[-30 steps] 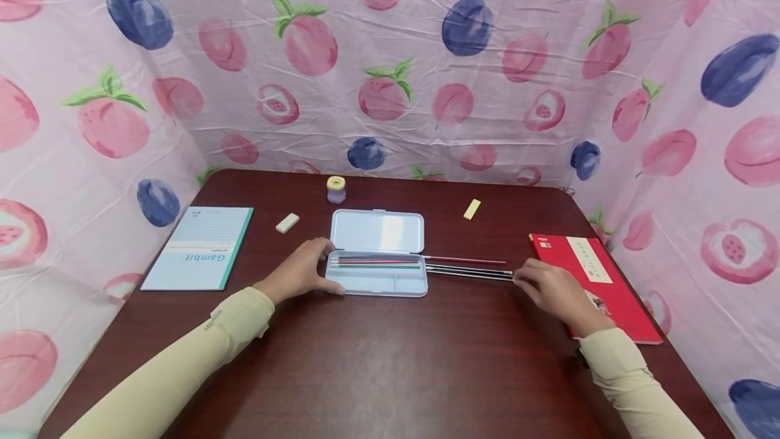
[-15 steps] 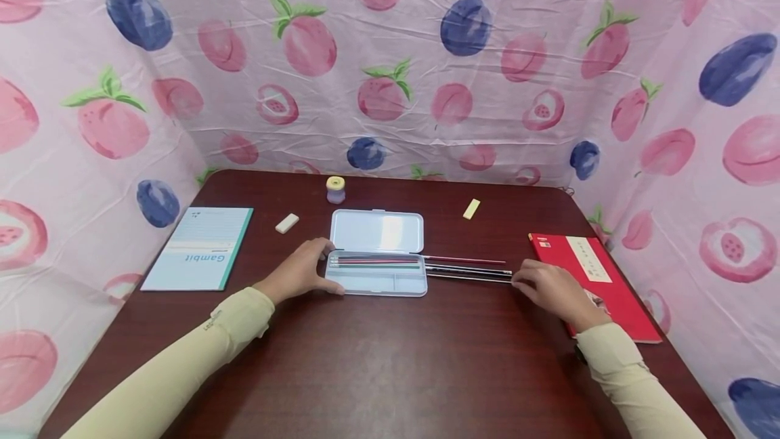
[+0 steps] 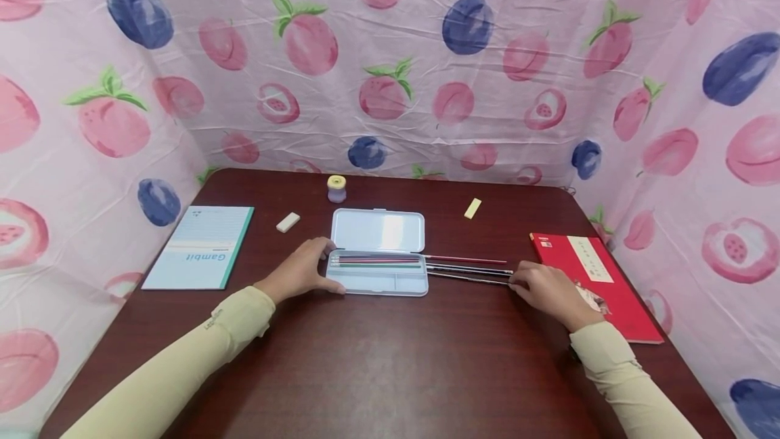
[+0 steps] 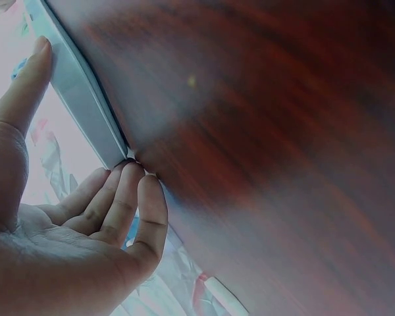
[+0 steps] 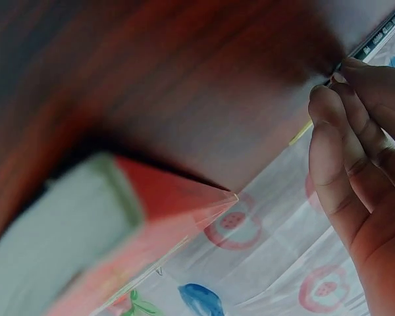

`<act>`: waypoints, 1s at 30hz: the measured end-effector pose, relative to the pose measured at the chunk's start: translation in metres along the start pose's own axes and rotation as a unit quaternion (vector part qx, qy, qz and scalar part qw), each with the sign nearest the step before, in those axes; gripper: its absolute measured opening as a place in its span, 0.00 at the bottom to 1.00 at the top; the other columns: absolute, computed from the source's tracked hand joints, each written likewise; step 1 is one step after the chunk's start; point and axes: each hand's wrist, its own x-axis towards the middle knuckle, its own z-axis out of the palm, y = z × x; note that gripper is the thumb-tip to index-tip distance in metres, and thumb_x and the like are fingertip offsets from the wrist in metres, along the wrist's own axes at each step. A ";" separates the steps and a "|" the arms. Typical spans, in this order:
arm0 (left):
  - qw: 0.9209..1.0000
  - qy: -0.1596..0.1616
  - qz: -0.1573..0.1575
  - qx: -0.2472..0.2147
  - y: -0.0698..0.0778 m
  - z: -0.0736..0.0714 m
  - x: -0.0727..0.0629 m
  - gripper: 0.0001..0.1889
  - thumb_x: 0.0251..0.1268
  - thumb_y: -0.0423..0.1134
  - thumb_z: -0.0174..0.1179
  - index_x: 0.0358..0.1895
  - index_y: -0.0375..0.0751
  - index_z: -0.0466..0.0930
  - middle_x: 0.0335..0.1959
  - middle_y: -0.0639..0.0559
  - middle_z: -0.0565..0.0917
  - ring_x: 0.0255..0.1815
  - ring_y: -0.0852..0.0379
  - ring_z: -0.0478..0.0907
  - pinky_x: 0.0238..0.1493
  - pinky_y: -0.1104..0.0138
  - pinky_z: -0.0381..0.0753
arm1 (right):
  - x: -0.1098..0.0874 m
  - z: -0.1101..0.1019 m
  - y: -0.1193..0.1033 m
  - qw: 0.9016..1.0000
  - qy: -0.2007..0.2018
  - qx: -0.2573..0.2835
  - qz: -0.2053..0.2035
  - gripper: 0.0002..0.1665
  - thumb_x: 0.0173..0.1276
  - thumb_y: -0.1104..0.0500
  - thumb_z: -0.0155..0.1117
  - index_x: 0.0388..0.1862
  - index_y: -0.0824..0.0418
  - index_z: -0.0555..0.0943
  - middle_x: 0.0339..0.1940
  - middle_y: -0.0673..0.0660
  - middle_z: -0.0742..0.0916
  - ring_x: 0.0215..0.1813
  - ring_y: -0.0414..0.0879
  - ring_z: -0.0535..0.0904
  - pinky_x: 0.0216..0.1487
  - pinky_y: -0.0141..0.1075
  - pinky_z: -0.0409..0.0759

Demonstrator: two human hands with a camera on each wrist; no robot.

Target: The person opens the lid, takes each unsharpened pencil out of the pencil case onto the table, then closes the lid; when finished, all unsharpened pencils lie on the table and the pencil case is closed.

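Note:
An open light-blue pencil case [image 3: 372,283] lies mid-table, with several pencils in its back compartment. My left hand [image 3: 301,268] holds its left end, thumb at the front edge and fingers at the back; in the left wrist view the thumb touches the side of the case [image 4: 79,92]. Right of the case, my right hand [image 3: 545,290] pinches the far end of a dark pencil [image 3: 469,279], whose other end is by the case. Other dark pencils [image 3: 469,269] and a thin red pencil [image 3: 466,260] lie just behind it. The fingertips partly hide the held end.
A light-blue notebook [image 3: 198,249] lies at the left and a red book [image 3: 609,303] beside my right hand. Behind the case are a white eraser [image 3: 288,222], a purple-yellow jar-shaped item [image 3: 336,190] and a yellow strip [image 3: 472,208]. Patterned cloth surrounds the table.
My right hand has shifted slightly left and toward me, and the pencil's end has swung away from the other dark pencils. My left hand and the case stay in place.

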 end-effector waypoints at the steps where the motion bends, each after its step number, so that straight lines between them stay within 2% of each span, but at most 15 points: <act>1: 1.000 0.000 0.000 0.000 0.000 0.000 0.000 0.48 0.46 0.55 0.87 0.67 0.35 0.73 0.58 0.41 0.80 0.60 0.46 0.76 0.68 0.50 0.80 | 0.000 0.000 0.000 1.000 -0.001 0.000 0.001 0.10 0.58 0.61 0.84 0.39 0.59 0.92 0.36 0.53 0.89 0.37 0.49 0.88 0.43 0.48 0.90; 5: 1.000 -0.002 0.002 0.001 0.001 0.000 -0.001 0.48 0.46 0.55 0.87 0.67 0.35 0.73 0.58 0.41 0.81 0.60 0.46 0.76 0.69 0.50 0.80 | 0.001 -0.002 -0.001 1.000 0.011 0.005 0.000 0.11 0.57 0.61 0.85 0.39 0.60 0.92 0.36 0.54 0.89 0.35 0.48 0.88 0.41 0.48 0.90; 9: 1.000 -0.003 0.001 -0.001 0.002 -0.001 -0.002 0.47 0.46 0.54 0.87 0.67 0.35 0.73 0.58 0.41 0.80 0.60 0.46 0.76 0.69 0.50 0.80 | 0.007 -0.005 -0.009 0.999 0.043 0.011 -0.005 0.11 0.57 0.61 0.85 0.39 0.59 0.92 0.35 0.53 0.89 0.34 0.47 0.88 0.40 0.47 0.89; 16: 1.000 -0.003 -0.008 -0.001 0.002 -0.002 -0.002 0.48 0.46 0.55 0.87 0.67 0.36 0.73 0.58 0.41 0.80 0.59 0.46 0.76 0.69 0.50 0.81 | 0.037 -0.007 -0.038 0.995 0.083 0.046 -0.025 0.09 0.60 0.62 0.83 0.40 0.57 0.92 0.35 0.51 0.89 0.35 0.45 0.86 0.39 0.44 0.88; 20: 1.000 -0.002 -0.008 0.000 0.001 -0.002 -0.001 0.48 0.46 0.56 0.87 0.67 0.36 0.73 0.58 0.41 0.80 0.59 0.46 0.76 0.69 0.50 0.81 | 0.056 -0.002 -0.058 0.994 0.080 0.065 -0.040 0.09 0.62 0.61 0.82 0.41 0.56 0.92 0.33 0.48 0.87 0.34 0.42 0.83 0.38 0.41 0.85; 24: 1.000 -0.001 -0.006 0.001 0.000 -0.001 -0.001 0.48 0.46 0.56 0.87 0.67 0.35 0.73 0.58 0.41 0.80 0.59 0.46 0.76 0.69 0.50 0.80 | 0.074 0.002 -0.079 0.994 0.062 0.084 -0.043 0.08 0.64 0.59 0.81 0.42 0.55 0.92 0.32 0.46 0.87 0.34 0.40 0.81 0.38 0.39 0.84; 30: 1.000 0.001 0.005 0.003 0.000 0.000 0.000 0.48 0.46 0.55 0.87 0.66 0.34 0.73 0.58 0.41 0.81 0.59 0.46 0.76 0.68 0.50 0.80 | 0.093 0.009 -0.105 0.992 0.045 0.110 -0.051 0.05 0.66 0.58 0.79 0.41 0.54 0.93 0.32 0.45 0.86 0.32 0.38 0.79 0.37 0.37 0.81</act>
